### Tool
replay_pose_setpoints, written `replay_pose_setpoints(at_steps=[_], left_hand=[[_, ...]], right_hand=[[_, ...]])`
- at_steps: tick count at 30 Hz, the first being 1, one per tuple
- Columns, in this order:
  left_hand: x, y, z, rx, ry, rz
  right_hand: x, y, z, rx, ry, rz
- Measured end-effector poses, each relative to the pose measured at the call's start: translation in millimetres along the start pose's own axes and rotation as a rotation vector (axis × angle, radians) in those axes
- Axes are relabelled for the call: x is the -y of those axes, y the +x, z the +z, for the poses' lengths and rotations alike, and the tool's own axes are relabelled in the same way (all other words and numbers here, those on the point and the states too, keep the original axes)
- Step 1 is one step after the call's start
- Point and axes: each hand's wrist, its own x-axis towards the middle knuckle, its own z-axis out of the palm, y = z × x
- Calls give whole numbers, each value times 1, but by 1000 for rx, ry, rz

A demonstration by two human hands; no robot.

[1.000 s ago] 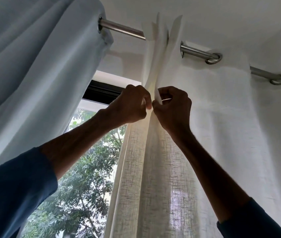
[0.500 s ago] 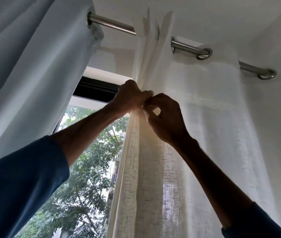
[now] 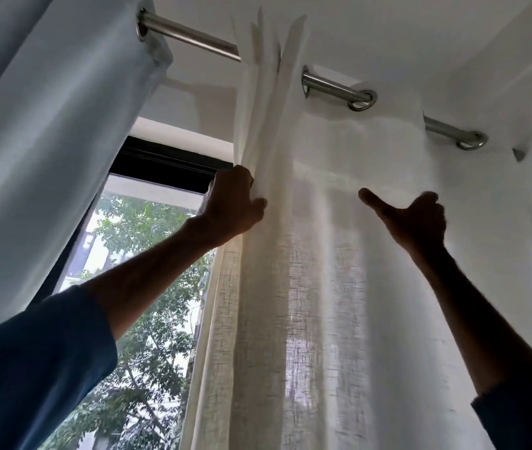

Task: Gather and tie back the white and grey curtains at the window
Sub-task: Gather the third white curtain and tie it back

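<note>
Left hand (image 3: 235,204): raised, gripping the gathered leading folds of the white curtain (image 3: 332,287). Fingers go round behind the folds; thumb lies on the front of the cloth.

Right hand (image 3: 417,222): raised about level with the left and well apart from it, in front of the flat part of the same curtain. Thumb stuck out toward the left hand. Fingers are seen end-on in shadow, so I cannot tell whether they are curled or pushed into the cloth, nor whether they touch it.

Both forearms bare; dark blue sleeves (image 3: 31,368) at the lower corners.

White curtain: hangs on the curtain rod (image 3: 190,37), right of centre. Above the left hand its folds stand bunched in upright pleats that reach past the rod. Right of that it spreads flat, with two metal eyelets (image 3: 362,100) showing on the rod. Daylight comes through the weave lower down.

Grey curtain (image 3: 47,141): upper left, on the same rod, apart from the white one.

Between the two curtains: a bare stretch of rod, the dark window frame (image 3: 167,164), and green trees (image 3: 147,319) outside the glass.

Small wall bracket (image 3: 518,154) at far right, just past the last eyelet
</note>
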Motion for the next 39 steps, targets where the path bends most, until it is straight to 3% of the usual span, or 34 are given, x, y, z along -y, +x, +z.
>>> replay_pose_setpoints(at_steps=[2, 6, 12, 15, 20, 26, 39], left_hand=[[0, 1, 0, 20, 5, -1], [7, 2, 0, 7, 10, 11], [19, 1, -7, -62, 20, 38], [25, 2, -8, -55, 44, 42], [28, -1, -11, -109, -16, 173], [48, 2, -26, -89, 110, 236], [16, -8, -21, 123, -14, 139]], right_hand=[[-5, 1, 2, 14, 26, 16], [-3, -1, 2, -173, -88, -162], [46, -31, 10, -200, -234, -307], [92, -65, 27, -139, -166, -390], [154, -132, 71, 20, -93, -697], [132, -127, 92, 35, 97, -567], [89, -136, 85, -31, 138, -589]])
